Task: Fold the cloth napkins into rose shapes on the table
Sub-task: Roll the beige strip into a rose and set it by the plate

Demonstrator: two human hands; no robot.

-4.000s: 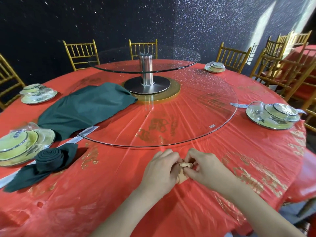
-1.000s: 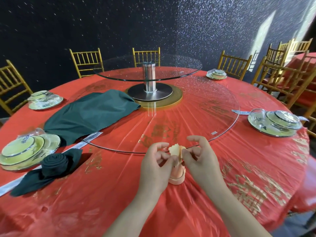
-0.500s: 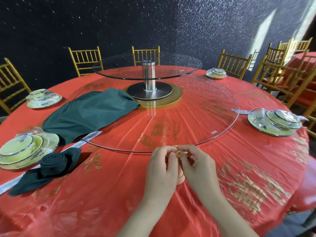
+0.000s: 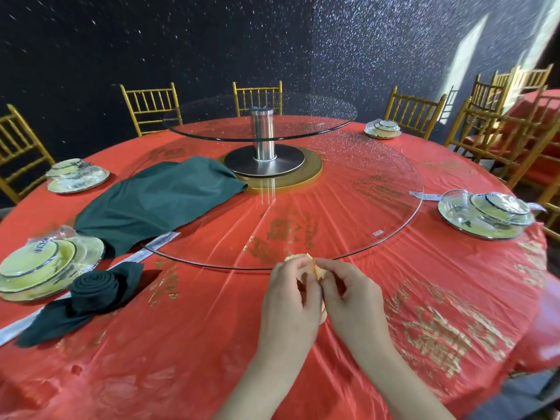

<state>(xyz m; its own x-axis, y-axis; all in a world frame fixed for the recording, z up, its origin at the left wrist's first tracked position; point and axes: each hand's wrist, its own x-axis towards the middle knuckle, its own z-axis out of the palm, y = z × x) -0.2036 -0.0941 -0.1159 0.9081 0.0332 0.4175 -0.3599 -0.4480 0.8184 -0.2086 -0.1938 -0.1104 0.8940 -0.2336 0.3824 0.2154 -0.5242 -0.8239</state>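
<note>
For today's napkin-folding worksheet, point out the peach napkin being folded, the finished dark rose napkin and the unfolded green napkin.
peach napkin (image 4: 303, 257): head view, exposed top edge.
dark rose napkin (image 4: 94, 283): head view, spiral top.
green napkin (image 4: 157, 201): head view, flat middle.

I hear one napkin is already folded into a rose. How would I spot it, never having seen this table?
Start at the big round table in its red cover and go to the stack of wrapped dishes at its left edge. Just right of them lies the dark green rose napkin. Unlike the other green napkin, lying loose farther back, it is rolled into a tight spiral.
</note>
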